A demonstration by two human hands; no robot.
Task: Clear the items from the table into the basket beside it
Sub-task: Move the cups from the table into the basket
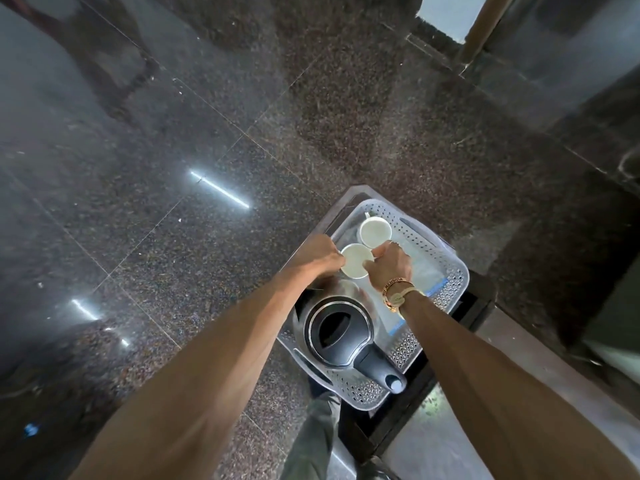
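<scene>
No text, label, brand, number or sign can be read from here; the kettle [337,332], the basket [450,289], the nearer cup [355,261] and the farther cup [375,232] show plain surfaces; the bracelet [398,284] carries a raised pattern, too small to read as lettering.

The polished, dark speckled tile floor [207,168] fills most of the frame, and lower right of centre a low black table [478,299] stands on it, its top directly carrying a pale perforated plastic basket [446,292].
</scene>
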